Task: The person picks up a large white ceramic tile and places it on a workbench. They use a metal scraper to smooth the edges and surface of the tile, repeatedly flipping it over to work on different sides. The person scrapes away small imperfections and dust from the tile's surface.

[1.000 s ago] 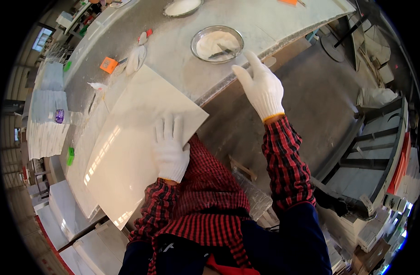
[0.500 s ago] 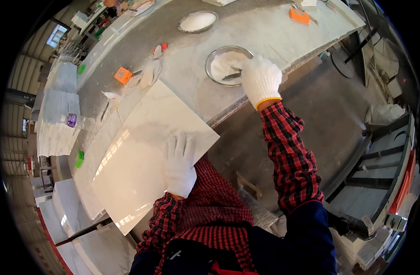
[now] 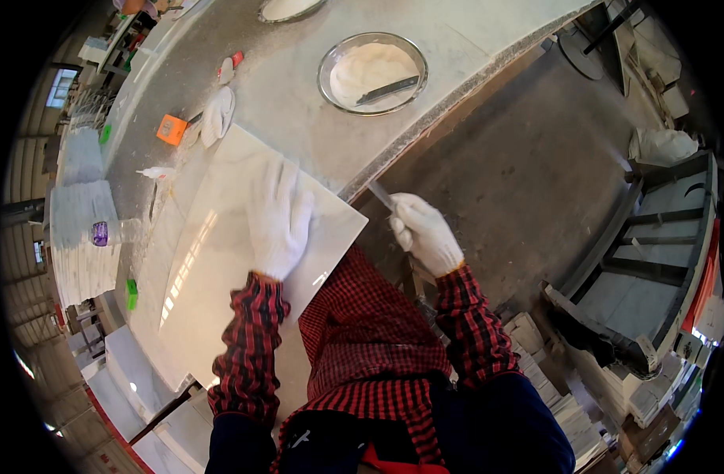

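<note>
My left hand (image 3: 279,217) lies flat, fingers spread, on the big white tile (image 3: 243,268), pressing it down on the counter (image 3: 457,47); that grip is released, palm only. The tile sits at an angle with one corner jutting past the counter's edge toward me. My right hand (image 3: 423,233) is clenched round a thin scraper blade (image 3: 380,193), its tip close to the counter's edge beside that overhanging corner.

I judge the work to be early to midway. The tile is laid out and steadied, and the tool is in hand, but I see no paste spread on the tile's face, which looks bare and glossy. The metal bowl (image 3: 371,71) further back holds plenty of white paste with a dark tool (image 3: 387,89) lying in it. What is left, as I read it, is whatever the blade has to do at the edge.

I cannot tell whether the blade carries any paste or touches the tile. The tile's near edge is hidden behind my sleeve and chest. A crumpled white glove (image 3: 217,114) and an orange block (image 3: 171,129) lie beyond the tile; smaller items at the far left are too bent and small to name.
</note>
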Demonstrator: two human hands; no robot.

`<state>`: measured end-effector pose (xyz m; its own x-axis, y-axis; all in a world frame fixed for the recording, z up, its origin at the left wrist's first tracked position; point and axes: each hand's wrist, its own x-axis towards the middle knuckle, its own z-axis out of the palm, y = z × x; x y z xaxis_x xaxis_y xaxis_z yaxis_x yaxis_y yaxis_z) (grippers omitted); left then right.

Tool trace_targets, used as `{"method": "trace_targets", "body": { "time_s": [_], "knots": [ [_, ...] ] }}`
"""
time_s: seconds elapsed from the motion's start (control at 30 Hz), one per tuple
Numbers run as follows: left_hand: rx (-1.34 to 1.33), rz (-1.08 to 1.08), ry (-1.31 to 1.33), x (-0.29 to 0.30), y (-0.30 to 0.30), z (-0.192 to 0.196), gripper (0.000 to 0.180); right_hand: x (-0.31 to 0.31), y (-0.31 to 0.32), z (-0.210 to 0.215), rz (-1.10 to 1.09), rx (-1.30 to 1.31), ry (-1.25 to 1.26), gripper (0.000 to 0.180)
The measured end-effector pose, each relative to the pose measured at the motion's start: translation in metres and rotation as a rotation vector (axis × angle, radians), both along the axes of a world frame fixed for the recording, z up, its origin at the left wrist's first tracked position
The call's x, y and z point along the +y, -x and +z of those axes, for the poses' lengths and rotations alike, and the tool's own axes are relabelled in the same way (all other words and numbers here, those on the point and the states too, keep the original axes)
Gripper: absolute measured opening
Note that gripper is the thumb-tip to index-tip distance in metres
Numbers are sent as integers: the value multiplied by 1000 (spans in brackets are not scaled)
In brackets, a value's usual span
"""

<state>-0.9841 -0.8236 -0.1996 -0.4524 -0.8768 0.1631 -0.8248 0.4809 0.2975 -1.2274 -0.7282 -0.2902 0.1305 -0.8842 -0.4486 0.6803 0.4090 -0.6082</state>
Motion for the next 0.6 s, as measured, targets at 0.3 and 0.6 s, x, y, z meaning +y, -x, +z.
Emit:
{"method": "trace_targets", "body": {
  "time_s": [0.3, 0.6],
  "knots": [
    [-53, 16, 125, -63, 21, -23, 52, -24, -40, -31, 11, -455, 69, 28],
    [-121, 20, 108, -63, 25, -20, 52, -21, -45, -7, 8, -391, -75, 30]
  ]
}}
